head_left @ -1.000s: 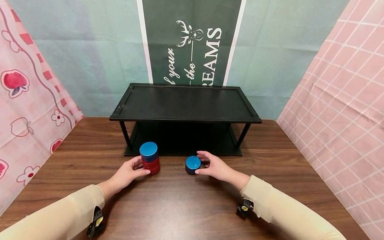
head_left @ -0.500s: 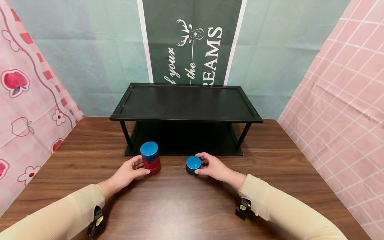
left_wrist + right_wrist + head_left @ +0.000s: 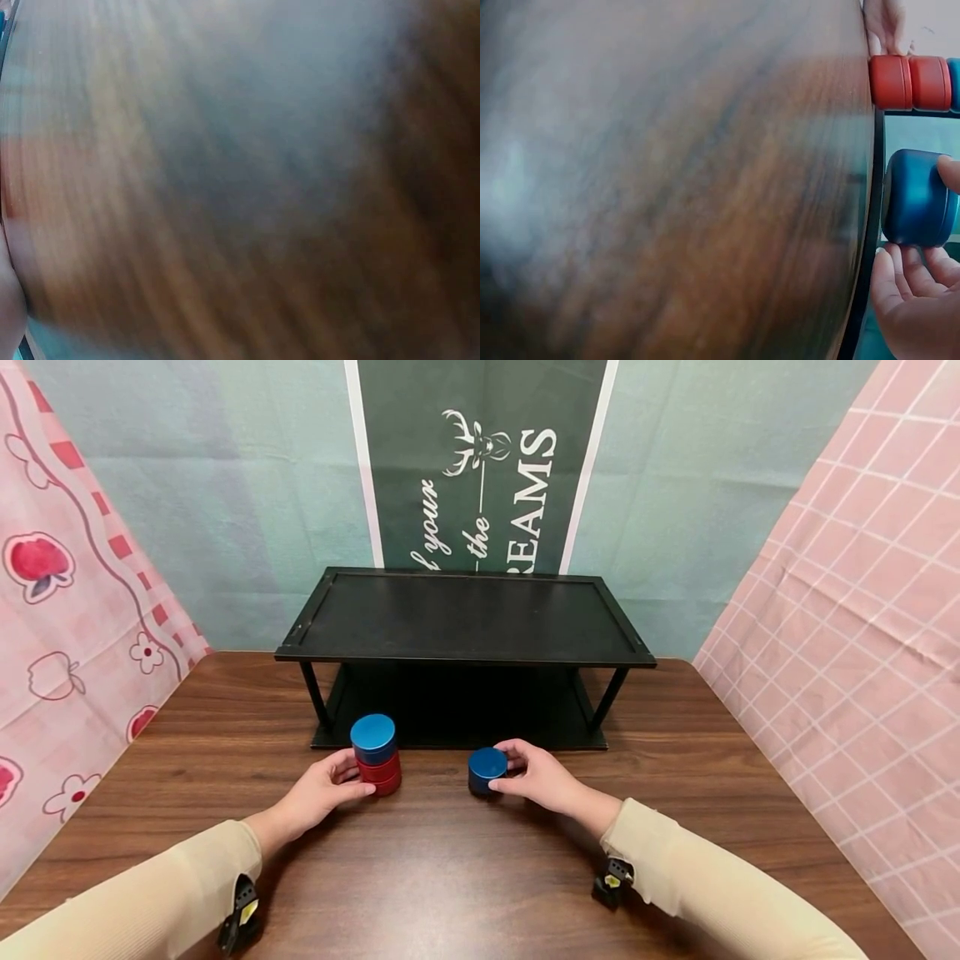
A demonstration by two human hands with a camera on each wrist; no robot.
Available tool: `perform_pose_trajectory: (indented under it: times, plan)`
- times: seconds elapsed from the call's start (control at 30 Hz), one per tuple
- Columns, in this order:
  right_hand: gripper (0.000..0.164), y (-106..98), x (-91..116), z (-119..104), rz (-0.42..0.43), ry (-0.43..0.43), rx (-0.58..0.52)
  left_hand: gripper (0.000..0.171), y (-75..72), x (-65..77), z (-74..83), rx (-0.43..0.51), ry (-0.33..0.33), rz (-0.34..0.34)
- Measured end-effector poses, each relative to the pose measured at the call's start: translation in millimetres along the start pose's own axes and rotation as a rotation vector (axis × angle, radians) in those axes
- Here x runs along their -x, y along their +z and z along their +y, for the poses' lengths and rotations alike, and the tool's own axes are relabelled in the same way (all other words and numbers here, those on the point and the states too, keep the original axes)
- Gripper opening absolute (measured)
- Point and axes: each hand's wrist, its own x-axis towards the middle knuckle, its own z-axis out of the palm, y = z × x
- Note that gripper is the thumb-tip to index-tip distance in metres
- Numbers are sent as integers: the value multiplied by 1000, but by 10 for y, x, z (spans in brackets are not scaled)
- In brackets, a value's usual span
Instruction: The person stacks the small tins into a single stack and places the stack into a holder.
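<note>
Blue tin (image 3: 487, 768) sits in the right hand (image 3: 542, 779), thumb and fingers closed to its width, right of and apart from the upright red-and-blue stack (image 3: 377, 755), which the nearer left hand (image 3: 318, 793) grips round its red tins (image 3: 381, 774); can't tell if it clears the table (image 3: 420, 877).

The left sleeve (image 3: 142, 889), long, cream and finely ribbed, matches the right sleeve (image 3: 727, 881) in colour, the latter softly creased; by the wrists sit a left black device (image 3: 237, 928) and a right black device (image 3: 606, 894), angular, each bearing a small yellow patch
</note>
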Motion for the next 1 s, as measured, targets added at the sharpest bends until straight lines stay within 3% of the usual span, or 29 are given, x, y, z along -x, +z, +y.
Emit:
perform_pose_trajectory:
  times: [0.37, 0.43, 0.63, 1.0]
  plan:
    - [47, -98, 16, -231, 66, -34, 10, 56, -2, 2, -3, 7, -4, -1]
    - [48, -124, -17, -172, 86, -49, 15, 56, 0, 3, -1, 7, -4, -1]
    - [48, -211, -31, -265, 141, -55, 30, 56, 5, 4, 1, 3, -3, 2]
    - [51, -310, -89, -512, 171, -70, 4, 55, 10, 0, -4, 4, 2, 3]
